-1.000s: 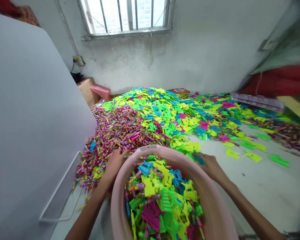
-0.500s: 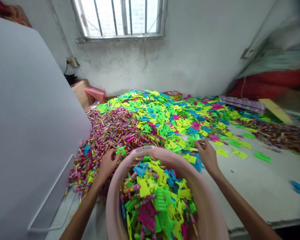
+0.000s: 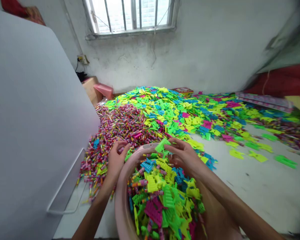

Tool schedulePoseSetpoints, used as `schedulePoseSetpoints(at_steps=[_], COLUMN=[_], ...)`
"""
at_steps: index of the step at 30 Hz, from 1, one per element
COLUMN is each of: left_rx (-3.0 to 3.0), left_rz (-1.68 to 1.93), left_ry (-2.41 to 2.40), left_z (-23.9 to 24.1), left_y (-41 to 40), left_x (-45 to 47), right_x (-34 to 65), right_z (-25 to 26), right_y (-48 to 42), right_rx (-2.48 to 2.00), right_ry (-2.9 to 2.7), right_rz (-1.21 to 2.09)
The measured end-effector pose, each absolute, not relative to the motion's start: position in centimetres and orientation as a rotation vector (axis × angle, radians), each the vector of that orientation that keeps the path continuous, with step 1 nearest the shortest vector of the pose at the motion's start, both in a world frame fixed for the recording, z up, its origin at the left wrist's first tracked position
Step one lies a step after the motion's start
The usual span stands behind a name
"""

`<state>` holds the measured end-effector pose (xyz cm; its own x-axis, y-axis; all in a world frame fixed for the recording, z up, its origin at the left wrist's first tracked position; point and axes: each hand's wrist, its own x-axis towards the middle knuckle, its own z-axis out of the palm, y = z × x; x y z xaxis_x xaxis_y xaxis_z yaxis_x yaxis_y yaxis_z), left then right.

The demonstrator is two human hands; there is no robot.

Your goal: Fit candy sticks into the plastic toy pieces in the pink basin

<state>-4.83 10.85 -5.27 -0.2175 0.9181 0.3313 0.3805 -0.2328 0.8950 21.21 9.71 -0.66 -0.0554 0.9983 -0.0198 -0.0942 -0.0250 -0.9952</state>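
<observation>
Pink tub (image 3: pixel 121 213) full of bright plastic bits (image 3: pixel 160 196), right hand (image 3: pixel 182 156) holding a green bit (image 3: pixel 162 145), left hand (image 3: pixel 116 161) curled by the tub, cannot tell if it holds anything

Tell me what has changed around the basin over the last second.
The right hand has moved in from beside the pink basin to above its rim, with a green plastic piece at its fingertips; I cannot tell if it is gripped. The left hand has stayed at the rim, beside the heap of wrapped sticks. The basin's contents and the floor heaps look unchanged.
</observation>
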Motion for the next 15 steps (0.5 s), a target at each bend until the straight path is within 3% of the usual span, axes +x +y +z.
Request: schedulePoseSetpoints(at_steps=[7, 15], left_rx=[1.724, 1.524], left_rz=[1.383, 1.433], left_ry=[1.294, 1.152], left_z=[0.1, -0.4], left_y=[7.0, 6.4], left_x=[1.2, 2.4], right_x=[21.6, 21.2], right_z=[-1.0, -0.9], right_y=[8.8, 8.4], right_rx=[-1.172, -1.020], right_ry=[-1.313, -1.475], right_rz=[1.278, 1.348])
